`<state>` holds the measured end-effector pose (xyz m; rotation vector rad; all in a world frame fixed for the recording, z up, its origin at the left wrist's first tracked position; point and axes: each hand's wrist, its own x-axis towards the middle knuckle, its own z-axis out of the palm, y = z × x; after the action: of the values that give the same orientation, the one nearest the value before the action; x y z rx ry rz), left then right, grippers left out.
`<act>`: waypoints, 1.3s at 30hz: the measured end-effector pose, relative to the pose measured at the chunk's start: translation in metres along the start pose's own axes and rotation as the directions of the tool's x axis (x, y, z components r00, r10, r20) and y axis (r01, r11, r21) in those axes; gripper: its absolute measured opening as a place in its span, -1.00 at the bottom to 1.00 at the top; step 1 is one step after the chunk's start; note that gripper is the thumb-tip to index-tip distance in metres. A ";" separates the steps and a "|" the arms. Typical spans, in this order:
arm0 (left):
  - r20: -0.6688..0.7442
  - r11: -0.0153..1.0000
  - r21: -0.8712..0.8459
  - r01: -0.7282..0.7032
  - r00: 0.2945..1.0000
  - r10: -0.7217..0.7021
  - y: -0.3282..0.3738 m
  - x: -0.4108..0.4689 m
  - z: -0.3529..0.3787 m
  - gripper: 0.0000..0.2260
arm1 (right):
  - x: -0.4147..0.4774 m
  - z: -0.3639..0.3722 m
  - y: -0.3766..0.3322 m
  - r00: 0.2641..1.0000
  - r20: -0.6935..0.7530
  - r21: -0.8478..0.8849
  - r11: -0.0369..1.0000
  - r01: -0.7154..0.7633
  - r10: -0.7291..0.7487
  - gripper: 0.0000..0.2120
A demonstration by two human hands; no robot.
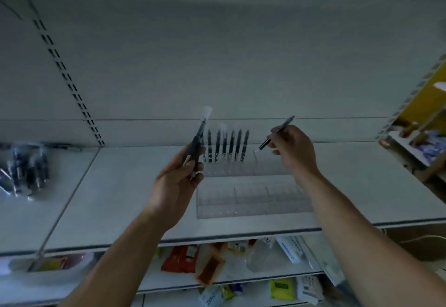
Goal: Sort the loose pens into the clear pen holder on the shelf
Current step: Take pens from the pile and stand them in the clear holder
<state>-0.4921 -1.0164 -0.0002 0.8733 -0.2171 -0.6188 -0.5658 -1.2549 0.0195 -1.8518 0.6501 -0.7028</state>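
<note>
My right hand (293, 148) pinches a single dark pen (277, 133) between thumb and fingertips, the other fingers curled in loosely. The pen slants, its tip down and to the left, its back end up and to the right. The tip hangs just over the far right part of the clear pen holder (251, 200); whether it touches the plastic I cannot tell.

My left hand (178, 176), palm toward me, is closed round a small bundle of pens (196, 142). They stand nearly upright out of my fist, one with a clear end topping the rest; blur hides how many there are. This hand is held just left of the holder and above its near left corner.

The holder sits on the grey shelf (120, 198) between my two forearms, a stepped box of clear plastic with dividers showing in its near tier. A row of dark pens (225, 146) stands upright in the left half of its far tier, just right of the bundle and left of the slanted pen's tip.

Far to the left on the same shelf lie bagged packs of dark pens (24, 169). A slotted upright (70, 82) runs up the pale back panel. Below, the lower shelves carry assorted packets (210, 263).
</note>
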 end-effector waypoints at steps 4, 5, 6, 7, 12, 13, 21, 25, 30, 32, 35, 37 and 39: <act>-0.066 1.000 0.014 -0.028 0.997 0.029 -0.021 -0.003 0.020 -0.64 | 0.022 -0.008 0.008 0.996 0.089 -0.071 0.997 0.023 -0.016 -0.85; -0.079 0.999 0.023 -0.035 0.996 0.037 -0.024 -0.003 0.024 -0.63 | 0.027 -0.007 0.009 0.993 0.116 -0.085 0.996 0.038 -0.028 -0.84; -0.090 0.999 0.035 -0.041 0.995 0.044 -0.027 -0.003 0.029 -0.63 | 0.030 -0.006 0.009 0.987 0.157 -0.104 0.993 0.054 -0.037 -0.83; -0.098 0.998 0.048 -0.045 0.994 0.050 -0.028 -0.004 0.032 -0.62 | 0.031 -0.003 0.011 0.978 0.203 -0.124 0.990 0.071 -0.045 -0.84; -0.095 0.990 0.130 -0.054 0.993 0.066 -0.027 -0.010 0.039 -0.62 | 0.030 0.010 0.020 0.938 0.330 -0.232 0.953 0.193 -0.109 -0.85; -0.099 0.989 0.140 -0.054 0.993 0.068 -0.026 -0.011 0.039 -0.63 | 0.030 0.011 0.022 0.936 0.335 -0.265 0.942 0.205 -0.109 -0.83; -0.095 0.989 0.149 -0.018 0.995 0.032 -0.021 -0.009 0.039 -0.63 | 0.035 0.021 0.014 0.916 0.382 -0.451 0.841 0.299 -0.121 -0.83; -0.071 0.990 0.139 0.003 0.997 0.007 -0.014 -0.009 0.039 -0.64 | 0.038 0.023 0.007 0.918 0.396 -0.550 0.794 0.261 -0.028 -0.82; -0.002 0.988 0.145 0.046 0.999 -0.046 -0.012 -0.009 0.038 -0.63 | 0.031 0.021 0.004 0.918 0.386 -0.520 0.844 0.131 0.096 -0.86; 0.031 0.989 0.139 0.050 0.998 -0.055 -0.013 -0.008 0.038 -0.63 | 0.025 0.012 0.000 0.923 0.371 -0.525 0.843 0.116 0.104 -0.69; 0.054 0.992 0.111 0.062 0.996 -0.069 -0.018 -0.005 0.043 -0.63 | 0.006 -0.004 -0.009 0.982 0.188 -0.408 0.907 0.103 -0.027 -0.74; 0.058 0.993 0.087 0.077 0.995 -0.082 -0.023 -0.002 0.050 -0.64 | -0.006 -0.010 -0.017 0.980 0.193 -0.128 0.992 -0.016 0.041 -0.84; 0.073 0.989 0.110 0.096 0.992 -0.104 -0.031 0.002 0.060 -0.64 | -0.014 -0.012 -0.027 0.908 0.382 0.088 0.971 -0.224 0.174 -0.87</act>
<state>-0.5286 -1.0712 0.0140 0.9676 -0.2802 -0.7415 -0.5811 -1.2428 0.0463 -1.7053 0.5202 -0.2405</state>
